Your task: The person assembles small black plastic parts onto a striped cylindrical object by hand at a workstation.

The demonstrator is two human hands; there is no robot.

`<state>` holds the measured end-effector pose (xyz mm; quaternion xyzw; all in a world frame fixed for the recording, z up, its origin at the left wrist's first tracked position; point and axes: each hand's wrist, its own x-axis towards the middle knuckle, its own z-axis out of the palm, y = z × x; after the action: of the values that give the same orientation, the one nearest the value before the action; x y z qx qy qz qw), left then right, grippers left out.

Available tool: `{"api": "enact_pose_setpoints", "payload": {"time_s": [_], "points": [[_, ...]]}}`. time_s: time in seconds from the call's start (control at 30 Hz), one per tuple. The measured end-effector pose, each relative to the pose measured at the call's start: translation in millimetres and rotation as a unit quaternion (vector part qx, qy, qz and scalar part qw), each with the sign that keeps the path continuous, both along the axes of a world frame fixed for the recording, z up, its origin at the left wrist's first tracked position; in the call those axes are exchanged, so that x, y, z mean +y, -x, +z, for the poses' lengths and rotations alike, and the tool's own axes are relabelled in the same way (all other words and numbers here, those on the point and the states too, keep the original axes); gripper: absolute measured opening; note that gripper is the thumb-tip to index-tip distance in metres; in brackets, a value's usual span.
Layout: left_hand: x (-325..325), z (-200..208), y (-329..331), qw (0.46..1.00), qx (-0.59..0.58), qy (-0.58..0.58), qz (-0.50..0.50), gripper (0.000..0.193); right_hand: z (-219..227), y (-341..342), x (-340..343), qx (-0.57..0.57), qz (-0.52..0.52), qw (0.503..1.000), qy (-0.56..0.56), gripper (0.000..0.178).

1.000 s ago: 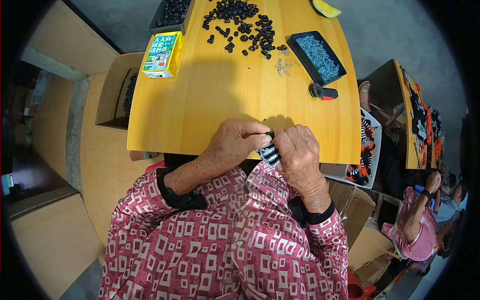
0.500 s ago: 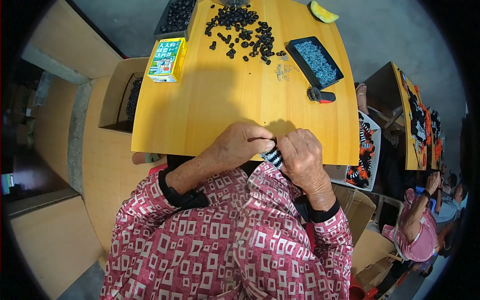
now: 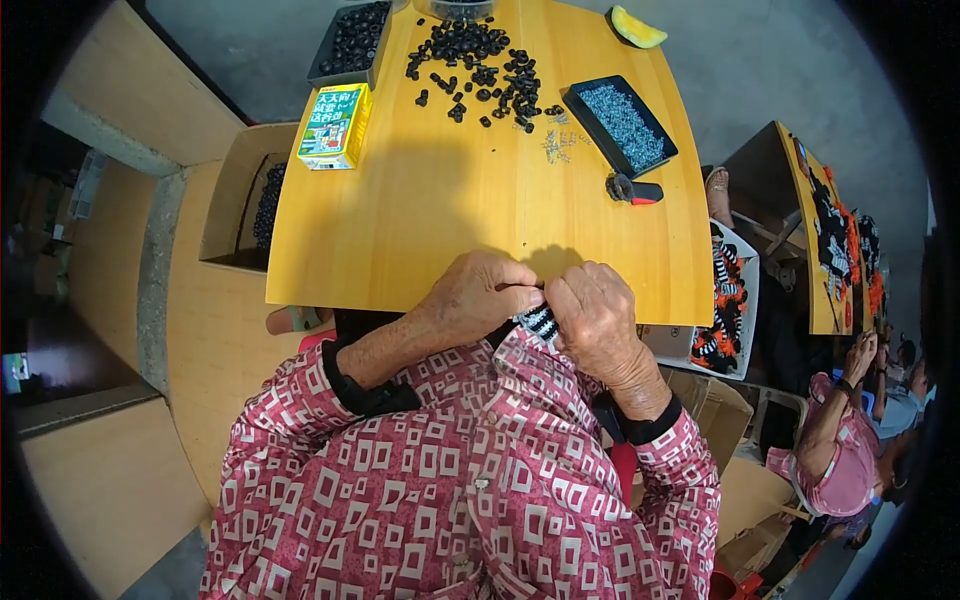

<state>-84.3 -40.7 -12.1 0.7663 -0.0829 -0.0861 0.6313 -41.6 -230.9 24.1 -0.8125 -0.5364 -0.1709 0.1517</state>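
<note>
Close to the table's near edge, both my hands are closed on a small black-and-white striped knitted piece (image 3: 538, 321). My left hand (image 3: 470, 292) pinches its upper end between thumb and forefinger. My right hand (image 3: 596, 312) grips the piece from the other side, fingers curled over it. The fingertips of both hands nearly meet, and they hide much of the piece. Whether something smaller is between the fingertips, I cannot tell.
The yellow table (image 3: 400, 235) bears a heap of small black parts (image 3: 470, 42), a black tray (image 3: 600, 135) of tiny clear pieces, a red-and-black tool (image 3: 640, 191) and a yellow-green carton (image 3: 336, 125). A white bin (image 3: 749, 330) of striped and orange pieces stands right. Another person (image 3: 838, 460) sits beyond.
Both hands keep their hold on the striped piece, with only a slight shift of the fingers. The whole view has moved a little.
</note>
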Motion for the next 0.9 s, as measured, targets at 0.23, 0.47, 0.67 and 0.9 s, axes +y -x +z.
{"api": "enact_pose_setpoints", "payload": {"time_s": [0.23, 0.47, 0.67, 0.9], "points": [[-3.6, -9.6, 4.6, 0.995, 0.013, 0.091, 0.044, 0.028, -1.3, 1.7, 0.9, 0.077, -0.019, 0.996, -0.034, 0.014], [9.5, 11.6, -8.4, 0.993, 0.012, -0.101, -0.064, 0.020, 0.3, -3.2, 0.4, 0.029, -0.012, 0.999, -0.010, 0.013], [7.0, 0.8, -4.9, 1.000, 0.003, -0.017, -0.007, 0.021, -0.4, -8.5, 3.3, 0.017, -0.022, 0.999, 0.037, 0.009], [7.6, 0.0, -3.6, 0.999, 0.032, 0.000, -0.010, 0.022, 3.0, -9.0, 4.7, 0.003, -0.032, 0.997, 0.066, 0.010]]}}
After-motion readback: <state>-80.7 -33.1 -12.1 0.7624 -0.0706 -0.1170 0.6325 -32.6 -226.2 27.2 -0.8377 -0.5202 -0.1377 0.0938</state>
